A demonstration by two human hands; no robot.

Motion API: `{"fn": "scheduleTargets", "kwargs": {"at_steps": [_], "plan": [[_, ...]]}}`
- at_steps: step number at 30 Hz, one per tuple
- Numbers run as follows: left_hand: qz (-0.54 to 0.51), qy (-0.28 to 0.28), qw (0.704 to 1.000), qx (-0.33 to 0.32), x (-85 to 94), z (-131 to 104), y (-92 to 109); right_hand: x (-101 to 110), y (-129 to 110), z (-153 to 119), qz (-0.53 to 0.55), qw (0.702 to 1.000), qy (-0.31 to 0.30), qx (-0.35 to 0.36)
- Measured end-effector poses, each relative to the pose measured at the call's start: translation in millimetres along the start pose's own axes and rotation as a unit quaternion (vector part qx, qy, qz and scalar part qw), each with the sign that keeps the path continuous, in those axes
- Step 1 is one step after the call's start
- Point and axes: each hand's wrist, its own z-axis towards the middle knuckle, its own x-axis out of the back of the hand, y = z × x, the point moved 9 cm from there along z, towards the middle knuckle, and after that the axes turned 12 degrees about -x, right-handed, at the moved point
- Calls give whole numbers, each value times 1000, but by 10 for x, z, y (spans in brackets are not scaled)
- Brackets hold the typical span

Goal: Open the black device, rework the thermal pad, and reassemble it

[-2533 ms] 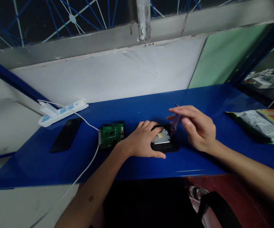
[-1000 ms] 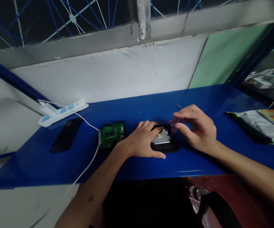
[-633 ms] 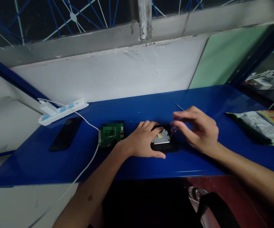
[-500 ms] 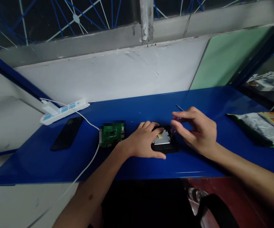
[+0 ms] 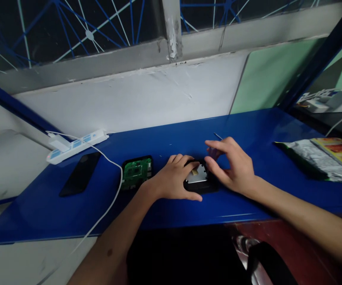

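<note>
A black case (image 5: 208, 186) with a silver metal plate (image 5: 200, 176) in it lies on the blue table. My left hand (image 5: 173, 178) is spread over the left side of the case; its index finger rests on the plate near a small tan patch, its thumb stretched along the near edge. Between the thumb and fingers of my right hand (image 5: 233, 164) is a screwdriver (image 5: 212, 152) with a clear purplish handle, held above the plate's right edge; its tip is hard to make out. Left of my left hand sits a green circuit board (image 5: 137, 171) in a black housing.
A black phone (image 5: 80, 174) and a white power strip (image 5: 78, 145) lie at the left, with a white cable (image 5: 111, 204) running past the board. Behind my right hand a thin metal shaft (image 5: 217, 135) shows. A foil packet (image 5: 322, 160) lies at the right.
The whole view has shifted slightly. My right hand has turned a little and shows more of the screwdriver handle. My left hand stays on the case.
</note>
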Motion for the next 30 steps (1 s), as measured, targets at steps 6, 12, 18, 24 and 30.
{"fn": "scheduleTargets", "kwargs": {"at_steps": [6,12,18,24,30], "plan": [[-1,22,1000,1,87,-1,-6,37,224,0,105,992,29,-60],[102,281,937,180,725,-293,-411,13,470,2,198,966,70,-150],[120,351,898,239,875,-468,-572,-181,654,-44,199,955,38,-214],[124,321,907,243,808,-436,-597,-318,642,-15,196,960,11,-201],[131,323,903,250,820,-456,-605,-467,393,244,167,976,-11,-136]]}}
